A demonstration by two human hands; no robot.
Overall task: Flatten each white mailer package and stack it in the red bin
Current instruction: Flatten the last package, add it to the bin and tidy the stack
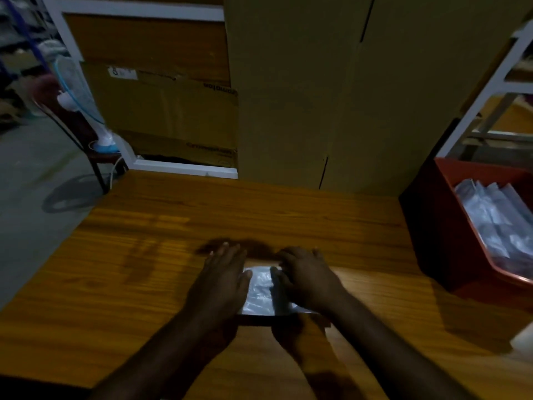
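A white mailer package [261,293] lies flat on the wooden table [161,255] near its front middle. My left hand [222,278] rests palm down on the mailer's left side, fingers spread and pointing away from me. My right hand [305,275] presses palm down on its right side, so only a strip of the mailer shows between the hands. The red bin [450,241] stands at the table's right edge and holds several white mailers [496,223] lying on one another.
Tall cardboard boxes [317,96] stand along the table's back edge. A fan [78,90] sits on a chair at the back left, on the floor side. A white metal shelf frame [487,90] rises behind the bin. A pale object [523,340] shows at the right edge.
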